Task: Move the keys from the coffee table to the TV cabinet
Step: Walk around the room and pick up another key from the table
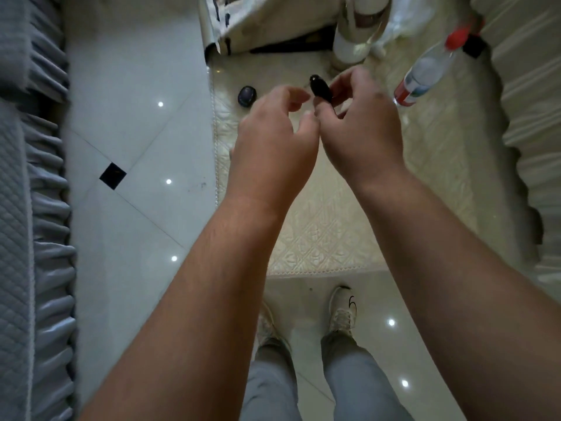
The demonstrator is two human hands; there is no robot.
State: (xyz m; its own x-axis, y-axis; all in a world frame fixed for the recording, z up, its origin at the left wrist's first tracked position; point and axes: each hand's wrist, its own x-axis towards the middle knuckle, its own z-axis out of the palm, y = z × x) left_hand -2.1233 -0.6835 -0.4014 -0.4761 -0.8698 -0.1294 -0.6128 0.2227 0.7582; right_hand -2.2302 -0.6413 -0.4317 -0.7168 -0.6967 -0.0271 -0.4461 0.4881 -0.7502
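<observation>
Both hands are raised together above the near part of the surface (318, 232), a low table covered with a quilted cream cloth. Right hand (361, 123): fingers curled, pinching a black key fob (320, 88) between thumb and fingertips, so that the fob is lifted clear of the cloth. Left hand (270, 138): loosely curled and half open, fingertips just beside the fob; whether they touch a ring or blade hanging from it cannot be told, owing to blur. Beyond the left hand a second small dark rounded object (247, 95) lies on the cloth; it may be another fob. To the right of the right hand stands a clear water bottle (425, 71) with a red cap. Progress, as judged: pickup is under way or just made; the carry and the placing on the TV cabinet, which is not in view, remain.
</observation>
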